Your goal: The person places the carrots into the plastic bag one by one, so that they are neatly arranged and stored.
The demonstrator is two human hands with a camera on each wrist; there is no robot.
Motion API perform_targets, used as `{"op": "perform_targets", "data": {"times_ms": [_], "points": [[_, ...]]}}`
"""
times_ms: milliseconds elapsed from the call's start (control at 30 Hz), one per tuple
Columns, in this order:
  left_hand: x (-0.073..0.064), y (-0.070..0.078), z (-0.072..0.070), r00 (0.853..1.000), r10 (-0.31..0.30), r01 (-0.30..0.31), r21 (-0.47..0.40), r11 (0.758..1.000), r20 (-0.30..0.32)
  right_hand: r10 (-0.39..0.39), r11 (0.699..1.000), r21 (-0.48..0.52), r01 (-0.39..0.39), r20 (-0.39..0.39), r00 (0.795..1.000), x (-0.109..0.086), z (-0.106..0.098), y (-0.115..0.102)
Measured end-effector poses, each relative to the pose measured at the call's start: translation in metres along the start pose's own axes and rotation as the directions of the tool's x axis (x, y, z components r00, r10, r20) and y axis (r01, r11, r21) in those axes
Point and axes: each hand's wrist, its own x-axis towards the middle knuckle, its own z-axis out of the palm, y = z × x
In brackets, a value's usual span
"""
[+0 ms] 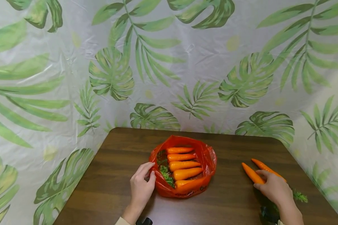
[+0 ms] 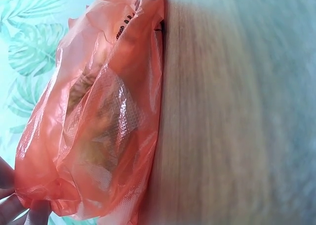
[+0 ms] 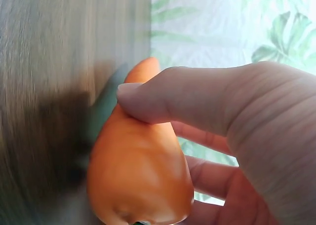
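Note:
On the table sits a red plastic bag (image 1: pixel 186 190), its mouth spread wide around several orange carrots (image 1: pixel 186 165) lying side by side, green leafy tops toward the left. My left hand (image 1: pixel 142 182) pinches the bag's left rim; its fingertips (image 2: pixel 37 212) show at the bag's edge in the left wrist view. Off to the right, my right hand (image 1: pixel 277 187) grips a carrot (image 1: pixel 252 173), thumb on one side and fingers on the other. In the right wrist view that carrot (image 3: pixel 140 170) shows its thick end toward the camera. Just beyond it lies a second carrot (image 1: pixel 266 168).
Both hands work over a dark brown wooden table (image 1: pixel 101 187) with rounded far corners. A leaf-patterned plastic sheet (image 1: pixel 202 68) hangs behind and beside it. Green carrot leaves (image 1: pixel 299 196) stick out to the right of the right hand.

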Motion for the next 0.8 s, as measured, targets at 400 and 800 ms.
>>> {"op": "perform_targets", "data": {"times_ms": [400, 800], "points": [[0.001, 0.001, 0.001, 0.999, 0.036, -0.036, 0.006, 0.999, -0.040, -0.073, 0.997, 0.028, 0.074, -0.019, 0.997, 0.002, -0.006, -0.024], [0.002, 0.001, 0.000, 0.998, 0.039, -0.039, -0.001, 0.999, -0.042, -0.099, 0.993, 0.056, 0.099, -0.010, 0.995, 0.002, -0.008, -0.048]]}}
